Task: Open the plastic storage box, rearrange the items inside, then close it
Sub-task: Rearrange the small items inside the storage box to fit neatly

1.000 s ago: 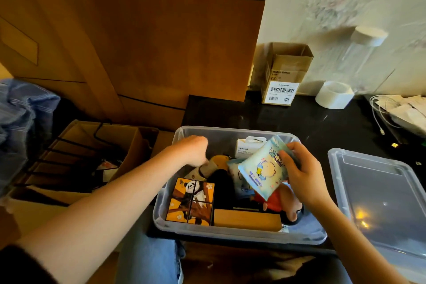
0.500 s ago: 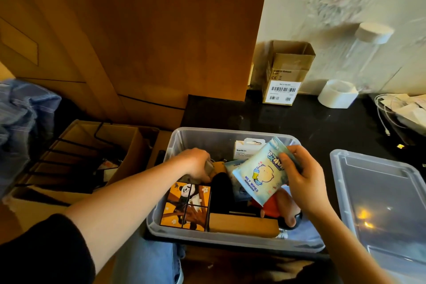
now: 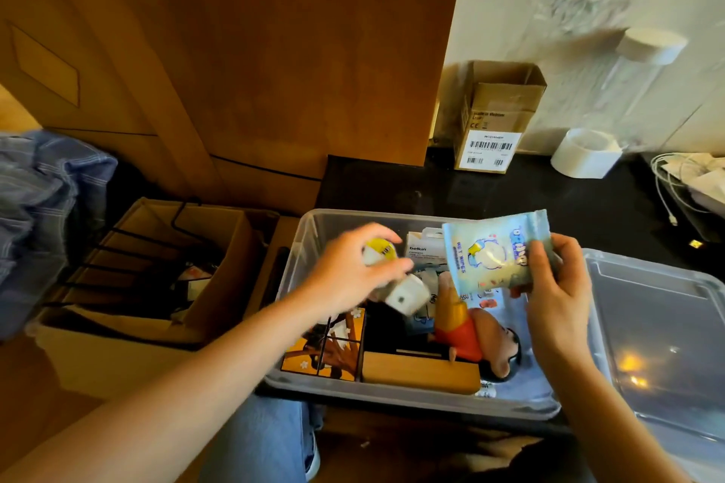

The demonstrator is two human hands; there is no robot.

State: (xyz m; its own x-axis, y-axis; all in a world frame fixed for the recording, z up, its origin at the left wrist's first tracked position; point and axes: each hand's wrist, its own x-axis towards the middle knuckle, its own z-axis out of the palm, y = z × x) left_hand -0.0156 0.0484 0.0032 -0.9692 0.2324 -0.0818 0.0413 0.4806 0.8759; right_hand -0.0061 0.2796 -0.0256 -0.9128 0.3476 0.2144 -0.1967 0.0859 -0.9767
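The left hand point(image 3: 349, 271) hides part of the small white thing point(image 3: 406, 296) it holds, which is too blurry to name. Inside the storage box point(image 3: 314, 243), the wipes pack point(image 3: 494, 253) covers things behind it. Right of the box, the lid point(image 3: 659, 325) is cut off by the picture's edge.

You see a clear, smooth plastic box point(image 3: 310, 243) on a glossy black counter point(image 3: 569, 204). Right of the box lies its clear plastic lid point(image 3: 663, 325), catching glare. In the box's front sits a matt wooden block point(image 3: 416, 374); above the box, a shiny plastic wipes pack point(image 3: 490, 253). Left of it stands a matt cardboard carton point(image 3: 129, 337).
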